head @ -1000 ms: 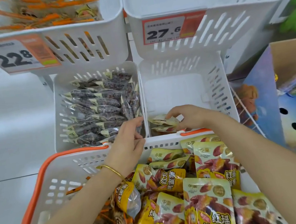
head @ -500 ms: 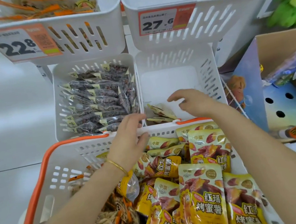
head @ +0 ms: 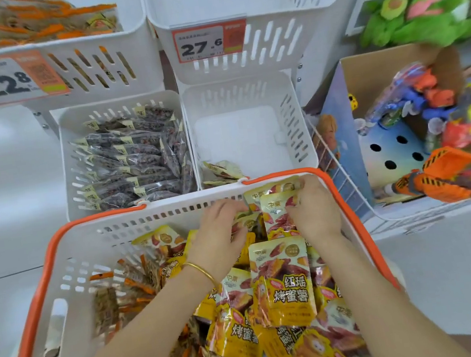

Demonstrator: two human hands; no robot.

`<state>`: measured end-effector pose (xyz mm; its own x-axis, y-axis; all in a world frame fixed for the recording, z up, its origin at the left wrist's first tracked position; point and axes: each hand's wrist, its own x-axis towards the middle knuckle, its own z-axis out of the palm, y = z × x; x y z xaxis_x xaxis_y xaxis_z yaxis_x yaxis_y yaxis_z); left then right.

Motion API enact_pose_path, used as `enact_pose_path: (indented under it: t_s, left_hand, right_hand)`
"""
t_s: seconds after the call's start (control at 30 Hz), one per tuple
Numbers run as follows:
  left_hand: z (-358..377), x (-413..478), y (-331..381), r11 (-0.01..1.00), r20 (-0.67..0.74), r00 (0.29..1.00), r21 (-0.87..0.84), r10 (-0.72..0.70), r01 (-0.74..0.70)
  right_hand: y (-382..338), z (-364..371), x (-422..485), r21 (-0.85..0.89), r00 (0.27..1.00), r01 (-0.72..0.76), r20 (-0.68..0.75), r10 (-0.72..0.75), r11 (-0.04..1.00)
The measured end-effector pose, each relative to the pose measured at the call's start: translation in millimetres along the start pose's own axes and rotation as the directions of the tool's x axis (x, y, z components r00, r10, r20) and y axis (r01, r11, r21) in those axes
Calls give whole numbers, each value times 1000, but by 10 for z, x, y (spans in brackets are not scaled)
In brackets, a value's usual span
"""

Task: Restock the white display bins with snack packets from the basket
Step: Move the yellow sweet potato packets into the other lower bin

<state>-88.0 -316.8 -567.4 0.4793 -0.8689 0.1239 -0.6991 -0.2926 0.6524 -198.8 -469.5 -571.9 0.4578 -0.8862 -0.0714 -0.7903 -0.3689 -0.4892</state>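
A white slotted plastic basket (head: 144, 220) with a glossy orange rim is seen from above, standing on pale, shiny floor tiles (head: 3, 179) and pushed against a rack of white display bins. Its right half is heaped with glossy yellow sweet-potato snack packets (head: 283, 286), flat and rectangular, printed with reddish-brown pieces and bold Chinese characters; its left half holds crinkled brown packets with orange edges (head: 124, 295). At the basket's far right corner a small bunch of yellow packets (head: 277, 211) is held upright between both hands. The left hand (head: 220, 234), with a thin gold bangle (head: 201, 269) on its wrist, has its fingers curled against the bunch's left edge; the right hand (head: 313, 213) is curled over the top right corner, pinching it. Just beyond the basket rim, the lower right bin (head: 295, 116), a squarish tub with slanted slots in its walls, holds only a few yellow packets (head: 221, 171) lying in its near left corner, the smooth white bottom otherwise showing. Beside it, the lower left bin (head: 67, 158) is packed with clear packets of dark contents (head: 133, 159), overlapped in rows. Above, the upper left bin (head: 140, 80) carries a price label reading 22.8 (head: 8, 79) and holds orange-edged packets; the upper right bin (head: 284, 34) carries a label reading 27.6 (head: 210, 42). To the right, a cardboard box (head: 364, 77) of bright plastic toys and blurred green plush toys (head: 427, 3) are visible.
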Motion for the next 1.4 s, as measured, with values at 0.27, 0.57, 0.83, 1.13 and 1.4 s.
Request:
enact_pose_path:
  t_s: [0.27,0.57,0.83,1.13,1.4]
  left_hand:
    - [3,-56,35,993,15,998,-95,-64,65]
    - [-310,1,406,892,115,976,-397,-186,217]
    - [-727,120,444,844,239,956,-466,-170,266]
    - [-898,142,262,829,254,950,-481,-180,285]
    - [-855,622,164,897,71,982,-401,-172,186]
  right_hand:
    - [-1,-205,15,-193,975,186,160,-156,963]
    - [-201,-1154,8,153,891,450,-8,-455,880]
    - [-532,-1227,-92,680,894,214,153,-421,701]
    - [-589,-1155,193,620,710,152,473,-521,770]
    - [-809,-1173,540,444,850,415,122,-512,794]
